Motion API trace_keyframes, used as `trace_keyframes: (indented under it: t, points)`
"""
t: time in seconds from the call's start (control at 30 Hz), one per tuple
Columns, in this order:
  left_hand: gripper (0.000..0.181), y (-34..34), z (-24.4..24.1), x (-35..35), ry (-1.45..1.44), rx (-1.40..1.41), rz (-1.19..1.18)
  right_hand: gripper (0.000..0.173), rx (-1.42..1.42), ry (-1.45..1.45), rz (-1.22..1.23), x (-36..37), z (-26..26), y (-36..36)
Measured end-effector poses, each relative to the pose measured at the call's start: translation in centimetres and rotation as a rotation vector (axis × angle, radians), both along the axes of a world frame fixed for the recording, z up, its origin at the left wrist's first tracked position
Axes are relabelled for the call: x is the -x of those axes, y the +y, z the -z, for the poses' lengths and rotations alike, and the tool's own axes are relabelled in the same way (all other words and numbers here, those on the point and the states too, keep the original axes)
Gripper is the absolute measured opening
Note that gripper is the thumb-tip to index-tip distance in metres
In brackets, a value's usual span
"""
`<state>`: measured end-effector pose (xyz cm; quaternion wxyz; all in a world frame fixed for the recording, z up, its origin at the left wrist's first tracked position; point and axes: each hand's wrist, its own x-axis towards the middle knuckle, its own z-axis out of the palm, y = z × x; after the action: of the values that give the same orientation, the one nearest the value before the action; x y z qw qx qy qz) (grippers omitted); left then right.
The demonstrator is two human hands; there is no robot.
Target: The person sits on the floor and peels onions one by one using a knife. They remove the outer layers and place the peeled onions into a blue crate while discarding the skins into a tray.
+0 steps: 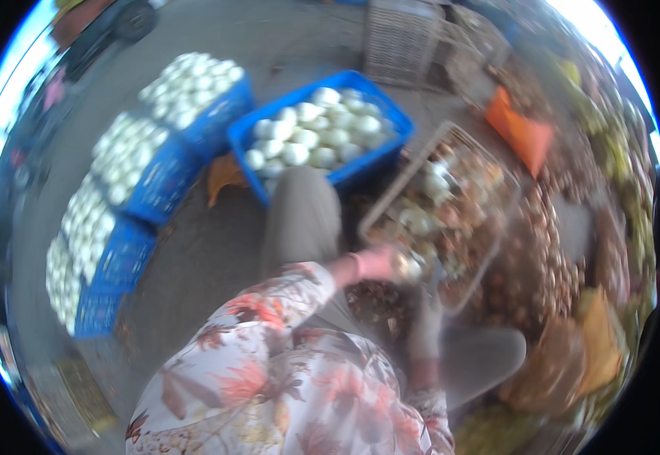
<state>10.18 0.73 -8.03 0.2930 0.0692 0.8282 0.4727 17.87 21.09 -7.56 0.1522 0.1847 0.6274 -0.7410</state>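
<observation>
My left hand (378, 263), in a pink glove, is closed on a partly peeled onion (411, 266) at the near edge of a rectangular crate (402, 186). My right hand (427, 304), in a pale glove, is blurred and grips what looks like a knife, its blade (436, 274) pointing up beside the onion. The crate holds onion skins (459, 216) and some pale onions (436, 185). Left of it, beyond my knee, a blue plastic crate (321, 87) holds many peeled white onions (307, 138).
Several blue crates (165, 185) heaped with white onions curve along the left. Unpeeled onions (543, 250) lie in a pile at the right, near an orange bag (517, 132). A wicker-like basket (401, 42) stands at the top. Skins litter the ground between my legs.
</observation>
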Motion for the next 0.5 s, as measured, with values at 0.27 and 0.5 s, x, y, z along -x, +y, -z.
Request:
trace_keyframes:
  t: [0.27,0.5]
  points:
    - [0.107,1.4,0.5,-2.8,0.134,-0.135,0.063,0.034,0.203,-0.201,-0.059,1.5,0.0,-0.5]
    - [0.103,1.2,0.9,-2.8,0.251,-0.028,0.112,0.05,0.042,0.043,-0.041,2.0,1.6,-0.4]
